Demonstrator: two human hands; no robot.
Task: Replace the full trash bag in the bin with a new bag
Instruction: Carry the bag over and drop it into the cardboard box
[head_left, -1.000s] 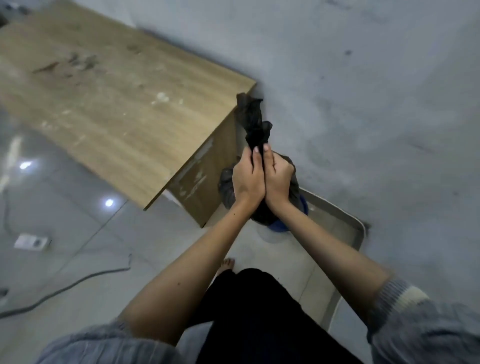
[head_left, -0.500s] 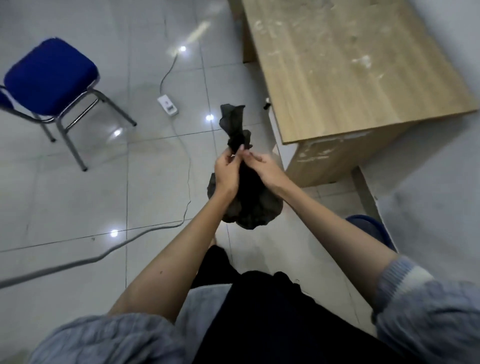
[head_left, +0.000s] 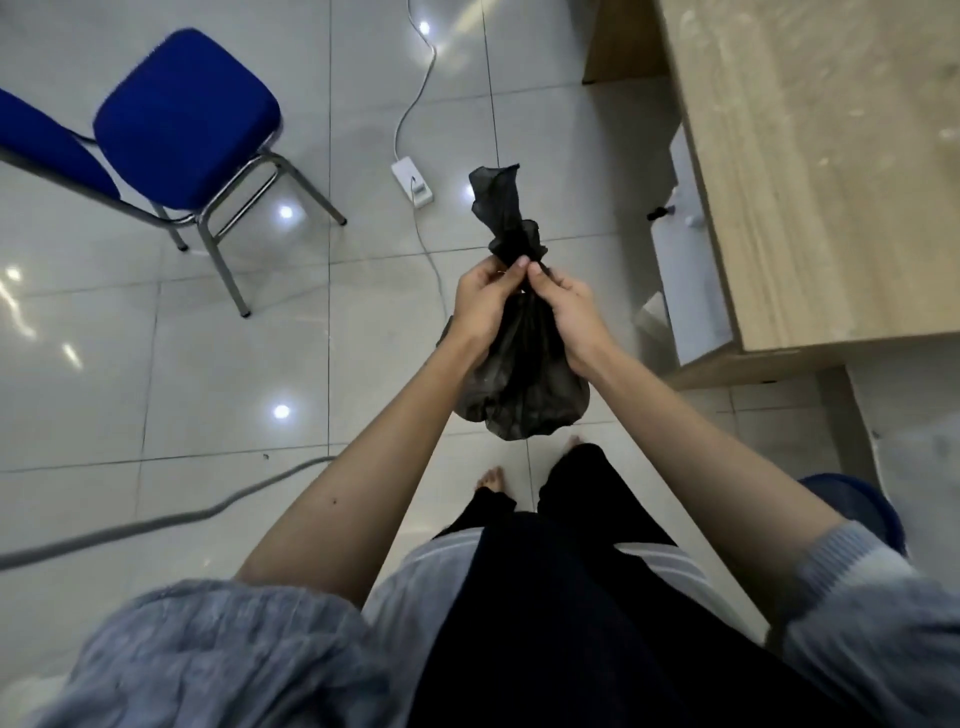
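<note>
- The floor is made of big shiny pale tiles, and small lights shine back off it.
- A wooden desk fills the 2 o'clock side of the view. Its corner ends near 3 o'clock.
- A blue chair with thin metal legs stands at 10 o'clock, well apart from the desk.
- The person wears a soft grey-blue top with the sleeves pushed up, and dark trousers at 6 o'clock. Bare toes peek out just above the trousers.
- The full black trash bag hangs in the middle of the view, up in the air over the floor and in front of the feet. Its fat round bottom is low, and its twisted neck sticks up toward 12 o'clock.
- The blue bin sits on the floor at 4 o'clock, partly hidden behind the right arm. Only part of its rim shows. The bag is out of it and well apart from it.
- A grey cable runs across the floor from 9 o'clock toward the middle.
- The left hand and the right hand are close together, side by side. Both pinch the neck of the bag, with the fingertips meeting at the tight spot.
- A small white power strip lies on the floor at 12 o'clock, with a white cord going up from it.
</note>
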